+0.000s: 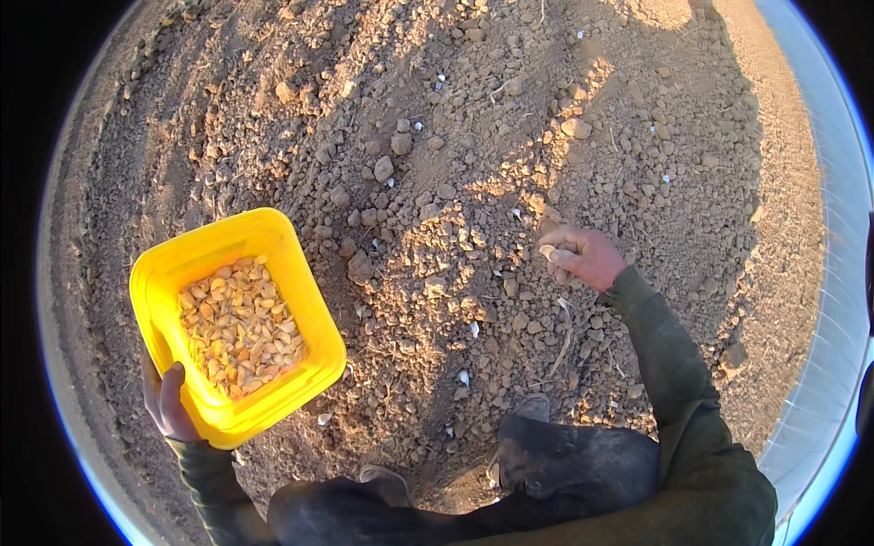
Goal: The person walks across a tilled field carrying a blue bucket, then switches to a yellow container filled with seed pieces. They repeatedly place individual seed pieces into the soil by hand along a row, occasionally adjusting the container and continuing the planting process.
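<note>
My left hand (167, 399) grips the lower left rim of a yellow plastic bucket (317, 321), its thumb over the edge. Many garlic cloves (239, 327) lie in the bottom of the bucket. On the right, my right hand (580, 258) is above the soil with a garlic clove (547, 251) pinched between thumb and fingers. Pale cloves sit apart on the ground, among them one clove (474, 329) and another clove (464, 377) below and left of my right hand, and a clove (516, 213) just above and left of it.
Loose, cloddy soil (437, 273) with shallow furrows spreads across the view. A dirt clod (360, 267) lies right of the bucket. My trousered knee (580, 457) and shoes (386, 478) are at the bottom. A pale translucent sheet (812, 409) curves along the right edge.
</note>
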The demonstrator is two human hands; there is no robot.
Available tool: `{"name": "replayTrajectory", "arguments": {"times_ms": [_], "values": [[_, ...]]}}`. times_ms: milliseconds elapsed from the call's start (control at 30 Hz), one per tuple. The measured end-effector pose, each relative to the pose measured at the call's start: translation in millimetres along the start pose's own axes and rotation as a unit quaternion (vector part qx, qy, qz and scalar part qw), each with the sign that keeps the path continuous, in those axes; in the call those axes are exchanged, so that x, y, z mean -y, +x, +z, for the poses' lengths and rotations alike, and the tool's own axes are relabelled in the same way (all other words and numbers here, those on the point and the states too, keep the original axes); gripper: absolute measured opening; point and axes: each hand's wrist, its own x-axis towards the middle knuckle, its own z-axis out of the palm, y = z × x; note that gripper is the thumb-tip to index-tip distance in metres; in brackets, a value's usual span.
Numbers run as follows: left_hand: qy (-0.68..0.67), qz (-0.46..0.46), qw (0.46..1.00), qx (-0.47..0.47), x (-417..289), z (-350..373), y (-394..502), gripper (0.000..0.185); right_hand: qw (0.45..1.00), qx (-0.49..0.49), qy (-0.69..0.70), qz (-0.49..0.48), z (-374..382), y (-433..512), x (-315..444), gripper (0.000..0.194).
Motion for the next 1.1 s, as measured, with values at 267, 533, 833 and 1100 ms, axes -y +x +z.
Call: {"name": "replayTrajectory", "arguments": {"times_ms": [267,533,833,1100], "values": [[-0.009,-0.013,0.999,-0.052,-10.2,-5.8,-0.7,0.062,0.807,-0.546,0.223,-0.006,-295.8,-299.6,-60.7,0.039],[0.08,0.034,0.993,-0.081,5.4,-4.9,-2.2,0.077,0.957,-0.222,-0.025,-0.185,-31.0,-86.3,94.4,0.038],[0.17,0.079,0.977,-0.097,13.0,-20.0,1.8,0.078,0.88,0.064,-0.31,-0.355,397.9,164.5,243.7,0.051],[0.084,0.035,0.993,-0.078,8.2,-24.7,2.4,0.079,0.872,0.109,-0.308,-0.365,414.4,168.2,202.3,0.055]]}}
